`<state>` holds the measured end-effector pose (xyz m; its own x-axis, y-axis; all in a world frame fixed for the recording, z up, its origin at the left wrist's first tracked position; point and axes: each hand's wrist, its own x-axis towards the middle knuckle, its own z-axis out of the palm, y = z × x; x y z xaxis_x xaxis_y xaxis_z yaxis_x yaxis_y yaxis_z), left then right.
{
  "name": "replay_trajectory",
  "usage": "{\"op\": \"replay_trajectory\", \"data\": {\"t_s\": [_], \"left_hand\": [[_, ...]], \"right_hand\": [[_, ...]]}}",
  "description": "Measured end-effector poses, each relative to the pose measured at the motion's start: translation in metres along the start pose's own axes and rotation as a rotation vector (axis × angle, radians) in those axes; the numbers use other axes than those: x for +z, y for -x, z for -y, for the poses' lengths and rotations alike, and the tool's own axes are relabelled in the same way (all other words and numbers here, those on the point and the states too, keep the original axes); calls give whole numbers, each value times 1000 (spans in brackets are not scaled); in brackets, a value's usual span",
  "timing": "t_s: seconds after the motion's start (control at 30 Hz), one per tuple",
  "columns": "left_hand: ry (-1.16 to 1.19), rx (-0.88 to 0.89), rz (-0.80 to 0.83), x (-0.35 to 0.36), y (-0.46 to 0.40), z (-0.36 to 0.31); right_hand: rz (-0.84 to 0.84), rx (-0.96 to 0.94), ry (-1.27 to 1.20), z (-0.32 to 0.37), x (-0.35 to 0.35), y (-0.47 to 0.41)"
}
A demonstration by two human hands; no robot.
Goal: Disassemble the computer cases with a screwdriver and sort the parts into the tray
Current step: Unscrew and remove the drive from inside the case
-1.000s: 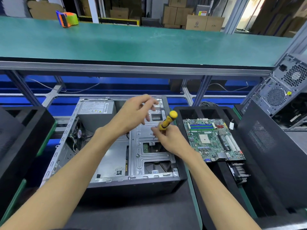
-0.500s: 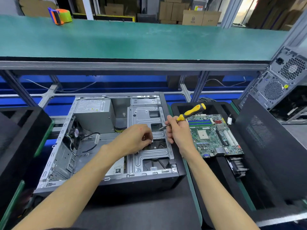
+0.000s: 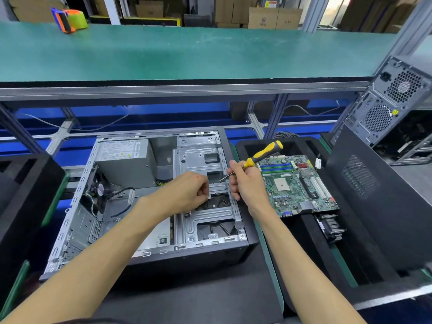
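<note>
from the head camera, my right hand [image 3: 246, 183] grips the screwdriver [image 3: 256, 159] low on its yellow and black handle, fingers curled round it. the handle slants up and to the right, over the left edge of the tray [image 3: 304, 232], and the thin metal tip points down and left onto the metal drive bracket [image 3: 205, 216] inside the open computer case [image 3: 149, 206]. my left hand [image 3: 187, 194] rests on that bracket just to the left of the tip, fingers curled in as if pinching something small, but i cannot tell what, if anything, is between them.

the case lies on its side in front of me, open side up, with the grey power supply [image 3: 126, 162] in its far left corner and a small fan [image 3: 99, 190] at the left wall. just right of the case sits the black tray, and a green circuit board [image 3: 297, 185] lies in its far part. a black side panel [image 3: 378, 197] leans up at the tray's right. another computer case [image 3: 395, 101] stands far right. a green workbench [image 3: 187, 50] runs across the far side, with a tape dispenser [image 3: 70, 19] on its far left.
</note>
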<state>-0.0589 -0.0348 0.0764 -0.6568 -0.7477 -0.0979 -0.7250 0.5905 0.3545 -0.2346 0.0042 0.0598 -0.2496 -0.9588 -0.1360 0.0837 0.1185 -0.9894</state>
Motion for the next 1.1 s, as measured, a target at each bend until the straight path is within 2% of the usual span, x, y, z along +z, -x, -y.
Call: {"op": "replay_trajectory", "data": {"t_s": [0.1,0.23,0.3,0.57,0.7,0.83,0.93,1.0,1.1], "left_hand": [[151,-62,-47,-3,-2,0],[479,-150,-262,-14,-8,12],[556,-180,-287,-17,-12,20],[393,-194,-274,-2,-22,28],[271,-180,-165,-8,-28,25],[197,-148,-92,-16,-28,23],[299,-139,-185,-27,-15,19],[446,-57,-253,-45,-2,9],[616,116,-163,-73,21,-14]], "right_hand": [[-12,-7,9,-1,2,-1],[-20,-10,4,-2,2,-1],[-23,-11,4,-2,1,-1],[-18,-38,75,-5,1,-4],[30,-56,170,-2,0,-1],[121,-78,254,6,3,7],[225,-89,334,19,5,15],[375,-76,443,28,11,23],[614,-83,590,32,24,38]]}}
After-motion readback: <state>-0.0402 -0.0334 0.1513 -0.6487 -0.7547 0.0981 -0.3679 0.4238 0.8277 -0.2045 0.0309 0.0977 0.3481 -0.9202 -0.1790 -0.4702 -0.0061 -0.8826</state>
